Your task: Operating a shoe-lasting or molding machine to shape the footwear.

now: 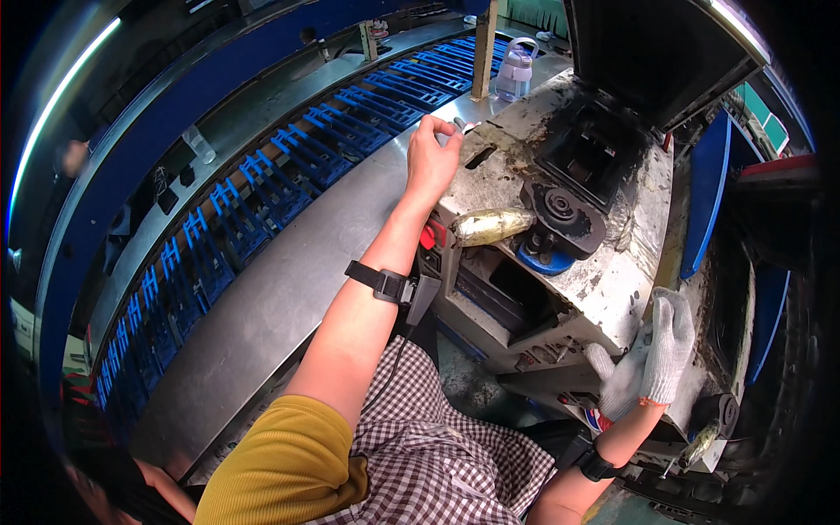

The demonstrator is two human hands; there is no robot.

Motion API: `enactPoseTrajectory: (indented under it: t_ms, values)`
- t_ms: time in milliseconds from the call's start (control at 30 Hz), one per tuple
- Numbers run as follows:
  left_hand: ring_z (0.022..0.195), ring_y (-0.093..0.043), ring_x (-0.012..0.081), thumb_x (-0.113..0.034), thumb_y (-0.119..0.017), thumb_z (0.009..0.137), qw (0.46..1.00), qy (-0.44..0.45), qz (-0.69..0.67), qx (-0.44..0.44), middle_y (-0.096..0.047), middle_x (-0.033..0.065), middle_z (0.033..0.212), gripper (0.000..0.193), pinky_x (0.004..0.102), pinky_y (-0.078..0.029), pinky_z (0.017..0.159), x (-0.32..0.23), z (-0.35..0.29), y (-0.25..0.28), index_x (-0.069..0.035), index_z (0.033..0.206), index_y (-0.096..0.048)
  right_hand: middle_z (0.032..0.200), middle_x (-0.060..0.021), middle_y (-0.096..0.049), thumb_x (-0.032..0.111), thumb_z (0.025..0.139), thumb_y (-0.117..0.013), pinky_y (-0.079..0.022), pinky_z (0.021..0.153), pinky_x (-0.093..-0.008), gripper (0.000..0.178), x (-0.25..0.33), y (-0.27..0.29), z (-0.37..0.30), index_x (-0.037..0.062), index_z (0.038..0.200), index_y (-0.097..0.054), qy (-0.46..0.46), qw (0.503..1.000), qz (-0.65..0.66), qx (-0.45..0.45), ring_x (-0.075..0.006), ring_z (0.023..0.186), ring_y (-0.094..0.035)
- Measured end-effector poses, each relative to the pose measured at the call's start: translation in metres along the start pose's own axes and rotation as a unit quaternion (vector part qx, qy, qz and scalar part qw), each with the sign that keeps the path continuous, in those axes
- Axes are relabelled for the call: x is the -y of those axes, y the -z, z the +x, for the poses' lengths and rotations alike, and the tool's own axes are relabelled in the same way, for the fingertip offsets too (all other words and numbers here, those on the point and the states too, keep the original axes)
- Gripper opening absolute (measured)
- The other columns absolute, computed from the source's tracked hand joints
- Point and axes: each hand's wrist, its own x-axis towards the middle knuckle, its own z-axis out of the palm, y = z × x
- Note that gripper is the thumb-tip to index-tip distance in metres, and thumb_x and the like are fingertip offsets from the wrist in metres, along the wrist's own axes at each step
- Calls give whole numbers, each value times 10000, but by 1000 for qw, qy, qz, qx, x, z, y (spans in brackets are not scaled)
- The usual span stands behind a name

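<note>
My bare left hand is raised over the corner of a worn metal machine, its fingers curled into a pinch. A small greyish thing shows at the fingertips; I cannot make out what it is. My right hand wears a white knitted glove, its fingers bent together. Against its palm side is a second white glove, and the right hand seems closed on it; the contact is partly hidden. Below my left hand, a foil-wrapped handle sticks out from a dark round fitting on the machine.
A dark lid stands raised over the machine's opening. To the left runs a bare steel ledge beside a curved row of blue slats. A clear bottle stands by a post. Blue panels rise at right.
</note>
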Motion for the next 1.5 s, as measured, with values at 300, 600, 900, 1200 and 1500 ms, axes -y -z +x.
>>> enactPoseTrajectory:
  t_ms: [300,600,900,1200,1500]
  values:
    - [1003,-582,331,-170,-721,813,1000,13,-10,3,-649,161,957,196,418,-445,894,-3,-1,1,-38,884,-594,979,-8,-627,139,999,-535,-447,726,-215,191,0,-2,-2,4,1078,-644,37,999,-31,-5,-70,829,-542]
    - [976,-659,251,-159,-758,802,1000,-10,24,-3,-703,155,1001,218,360,-472,906,-2,-1,1,8,856,-630,984,-13,-624,153,1000,-544,-448,765,-220,206,-2,0,-3,2,1104,-636,0,1000,-3,2,-80,858,-549]
    - [962,-654,255,-184,-764,799,999,-9,28,12,-696,159,981,230,360,-469,893,-12,-4,4,12,826,-647,957,4,-616,151,1001,-545,-434,666,-196,193,1,2,-1,13,1084,-651,44,999,-22,-1,-39,749,-515]
    - [960,-646,277,-249,-685,882,999,-5,44,7,-684,182,980,266,357,-460,894,-8,-1,5,12,834,-660,953,5,-616,142,993,-538,-428,659,-198,195,-4,5,2,10,1076,-656,43,999,-32,10,-45,749,-511]
    - [956,-662,224,-156,-637,871,999,-36,20,7,-716,132,974,165,330,-473,881,0,0,3,-22,936,-709,967,-8,-617,128,979,-543,-444,715,-218,195,14,6,-1,-1,1072,-657,18,999,-26,15,-73,807,-536]
